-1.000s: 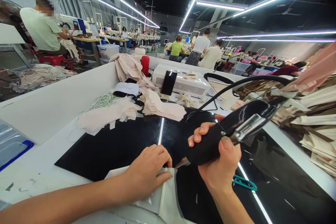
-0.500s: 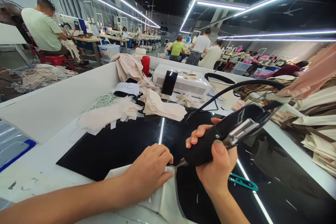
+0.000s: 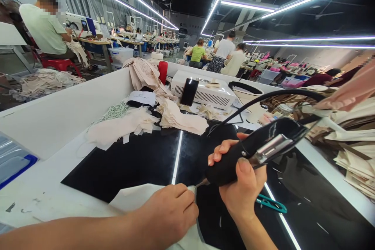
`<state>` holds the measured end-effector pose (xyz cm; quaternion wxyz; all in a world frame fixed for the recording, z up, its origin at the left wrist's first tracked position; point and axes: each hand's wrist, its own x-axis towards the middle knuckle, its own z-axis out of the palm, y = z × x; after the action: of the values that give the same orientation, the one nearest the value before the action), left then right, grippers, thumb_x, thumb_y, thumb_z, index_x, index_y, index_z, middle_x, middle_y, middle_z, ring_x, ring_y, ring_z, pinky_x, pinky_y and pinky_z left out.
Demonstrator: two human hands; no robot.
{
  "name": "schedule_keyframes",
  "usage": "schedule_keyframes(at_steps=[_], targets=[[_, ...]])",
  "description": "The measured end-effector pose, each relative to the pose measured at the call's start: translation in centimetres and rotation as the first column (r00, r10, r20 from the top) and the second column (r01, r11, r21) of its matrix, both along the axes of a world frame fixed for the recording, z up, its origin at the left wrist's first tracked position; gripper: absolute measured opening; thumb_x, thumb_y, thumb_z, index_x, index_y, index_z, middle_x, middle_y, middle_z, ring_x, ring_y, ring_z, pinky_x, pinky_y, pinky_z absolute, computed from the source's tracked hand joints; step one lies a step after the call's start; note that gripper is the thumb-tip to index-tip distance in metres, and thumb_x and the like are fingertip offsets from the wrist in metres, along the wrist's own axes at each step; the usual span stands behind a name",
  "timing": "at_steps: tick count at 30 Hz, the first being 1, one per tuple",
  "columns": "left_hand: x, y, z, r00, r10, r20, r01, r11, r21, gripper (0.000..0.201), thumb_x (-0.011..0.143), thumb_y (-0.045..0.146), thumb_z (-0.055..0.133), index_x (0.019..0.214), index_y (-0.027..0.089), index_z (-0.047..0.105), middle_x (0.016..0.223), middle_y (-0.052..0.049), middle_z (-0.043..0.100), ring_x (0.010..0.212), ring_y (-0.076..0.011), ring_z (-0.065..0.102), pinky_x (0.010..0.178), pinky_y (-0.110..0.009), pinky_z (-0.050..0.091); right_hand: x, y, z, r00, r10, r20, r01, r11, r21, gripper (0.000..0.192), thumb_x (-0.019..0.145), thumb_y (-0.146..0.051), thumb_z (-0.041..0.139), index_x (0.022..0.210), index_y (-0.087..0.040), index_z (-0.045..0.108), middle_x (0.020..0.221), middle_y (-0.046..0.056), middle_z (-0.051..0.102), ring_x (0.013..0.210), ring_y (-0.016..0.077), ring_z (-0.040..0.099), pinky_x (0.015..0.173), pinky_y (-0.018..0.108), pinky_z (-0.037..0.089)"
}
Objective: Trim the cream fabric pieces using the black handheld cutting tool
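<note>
My right hand (image 3: 244, 179) is wrapped round a black corded hand tool (image 3: 234, 156) with a silver lever on its side, perhaps an electric hot knife. Its thin metal tip (image 3: 202, 182) points left at the corner of a white fabric piece (image 3: 134, 196). Curled down on that fabric, my left hand (image 3: 172, 215) has its fingers closed on the edge near the tip. The fingertips are partly hidden. Teal thread snips (image 3: 272, 203) lie just right of my right wrist, on the black work mat (image 3: 123, 168).
Pale fabric stacks (image 3: 183, 119), green cord (image 3: 115, 110) and a phone (image 3: 189, 91) against a white vented box (image 3: 205, 90) sit at the back. The tool's black cable (image 3: 263, 95) arches right. More cloth piles (image 3: 356, 160) line the right. Co-workers sit and stand beyond the white partition (image 3: 73, 121).
My left hand has moved down and slightly right, its fingers now curled tighter at the fabric's edge. The fabric has shifted a little. My right hand and the tool have barely moved.
</note>
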<state>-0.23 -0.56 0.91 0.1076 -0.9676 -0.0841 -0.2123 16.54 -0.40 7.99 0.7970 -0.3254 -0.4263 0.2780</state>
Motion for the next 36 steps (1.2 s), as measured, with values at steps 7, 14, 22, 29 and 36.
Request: schedule_keyframes(at_steps=[7,14,22,29,36], targets=[[-0.4,-0.7,-0.4,0.989,0.059,0.134,-0.067,0.996,0.055,0.016,0.099,0.005,0.056,0.090,0.014,0.066,0.109,-0.012,0.074,0.094,-0.0195,0.066,0.082,-0.031,0.051,0.1,-0.1,0.0,1.000,-0.004,0.002,0.004,1.000,-0.006,0.040,0.081,-0.041,0.082,0.114,-0.027,0.065,0.079,-0.004,0.067,0.060,0.0141,0.062,0.051,0.028,0.054],[-0.6,-1.1,-0.4,0.981,0.105,0.160,-0.112,0.993,0.039,0.013,0.098,0.009,0.056,0.093,0.012,0.067,0.115,-0.014,0.075,0.096,-0.0231,0.068,0.078,-0.032,0.055,0.2,0.0,0.0,1.000,-0.014,0.015,0.014,1.000,-0.013,0.040,0.080,-0.041,0.081,0.114,-0.027,0.065,0.079,-0.004,0.065,0.060,0.0141,0.061,0.051,0.028,0.053],[-0.3,-1.3,-0.4,0.978,0.114,0.175,-0.121,0.992,0.033,0.013,0.097,0.008,0.056,0.096,0.011,0.068,0.109,-0.014,0.075,0.087,-0.0217,0.067,0.071,-0.031,0.055,0.1,0.1,0.0,1.000,-0.010,-0.004,0.010,1.000,-0.002,0.041,0.078,-0.039,0.084,0.113,-0.026,0.067,0.078,-0.003,0.067,0.059,0.0142,0.062,0.050,0.028,0.054],[-0.1,-1.1,-0.9,0.972,0.087,0.220,-0.106,0.992,0.074,0.018,0.094,0.004,0.053,0.095,0.008,0.070,0.105,-0.017,0.076,0.088,-0.0227,0.070,0.076,-0.031,0.059,0.2,0.1,0.6,0.999,-0.048,-0.003,0.048,0.999,-0.006,0.041,0.076,-0.040,0.084,0.110,-0.026,0.066,0.076,-0.004,0.067,0.057,0.0143,0.061,0.048,0.029,0.055],[0.0,-1.2,-0.9,0.961,0.094,0.261,-0.116,0.991,0.070,0.022,0.094,0.001,0.049,0.095,0.007,0.071,0.099,-0.018,0.076,0.092,-0.0240,0.072,0.078,-0.032,0.062,0.0,0.0,1.1,0.998,-0.059,-0.010,0.059,0.998,-0.007,0.041,0.076,-0.043,0.084,0.109,-0.027,0.066,0.073,-0.004,0.066,0.056,0.0142,0.059,0.047,0.028,0.055]])
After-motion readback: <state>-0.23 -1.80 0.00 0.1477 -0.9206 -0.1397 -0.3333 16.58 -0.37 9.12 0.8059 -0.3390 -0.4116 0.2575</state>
